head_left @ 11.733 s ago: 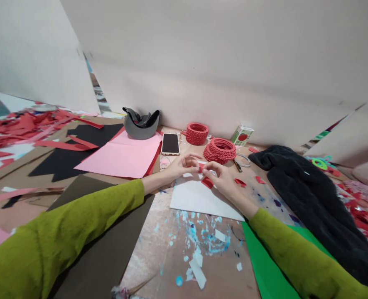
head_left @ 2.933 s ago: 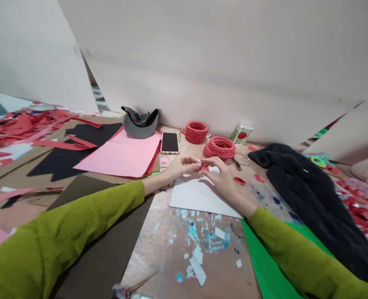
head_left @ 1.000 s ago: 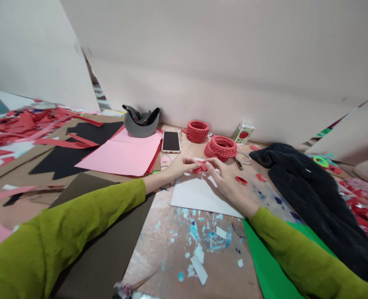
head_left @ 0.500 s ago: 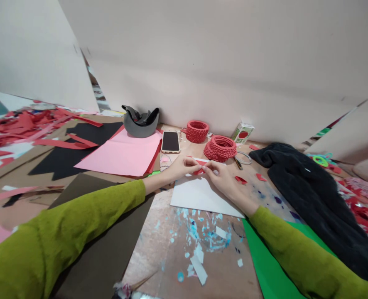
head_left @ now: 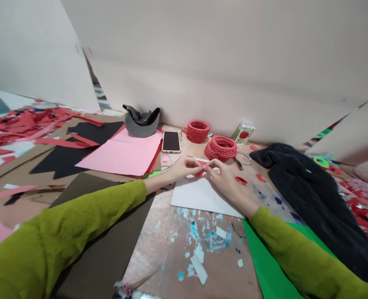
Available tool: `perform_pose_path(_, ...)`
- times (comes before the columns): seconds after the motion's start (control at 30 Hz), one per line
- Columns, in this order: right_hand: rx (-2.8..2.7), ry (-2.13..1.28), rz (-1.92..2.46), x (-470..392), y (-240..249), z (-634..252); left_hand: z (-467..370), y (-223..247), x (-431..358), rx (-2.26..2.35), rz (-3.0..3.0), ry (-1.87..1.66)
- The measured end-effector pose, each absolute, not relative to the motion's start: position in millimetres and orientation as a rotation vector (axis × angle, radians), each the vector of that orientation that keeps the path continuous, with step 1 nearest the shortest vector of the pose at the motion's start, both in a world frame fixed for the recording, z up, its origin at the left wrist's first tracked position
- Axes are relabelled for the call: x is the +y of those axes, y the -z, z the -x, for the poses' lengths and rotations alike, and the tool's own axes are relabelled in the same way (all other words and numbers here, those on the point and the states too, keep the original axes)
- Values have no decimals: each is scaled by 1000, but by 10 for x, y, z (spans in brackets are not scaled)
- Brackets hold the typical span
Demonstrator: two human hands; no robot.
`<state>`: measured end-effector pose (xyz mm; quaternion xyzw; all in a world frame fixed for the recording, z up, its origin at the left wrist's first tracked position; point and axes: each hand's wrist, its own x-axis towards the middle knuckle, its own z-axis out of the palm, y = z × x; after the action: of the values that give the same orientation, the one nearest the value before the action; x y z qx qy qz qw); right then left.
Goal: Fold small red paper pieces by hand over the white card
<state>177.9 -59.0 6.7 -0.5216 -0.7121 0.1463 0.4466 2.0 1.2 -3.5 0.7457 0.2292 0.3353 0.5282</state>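
Observation:
Over the far part of a white sheet, my left hand and my right hand meet at the fingertips. Both pinch a small red paper piece, which the fingers partly cover. Just beyond the hands stand two rings of folded red paper, one upright stack and one slumped stack. Small red scraps lie to the right of my right hand.
A phone, pink paper and a grey cap are at the back left. A small box leans by the wall. Dark cloth and green paper lie right; red strips pile far left.
The fingertips have shifted slightly on the small red piece, and my right fingers look a little more spread. Everything else rests in place.

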Motion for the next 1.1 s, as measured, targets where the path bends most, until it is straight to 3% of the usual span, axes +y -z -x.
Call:
perform_pose_path(0.37,-1860,-72,1041,-645,-85,-1738,-12,69,63,607,-1394,-915)
perform_pose_path(1.1,-1777,-312,1019,-611,-103,-1777,1,-7,30,519,-1368,-806)
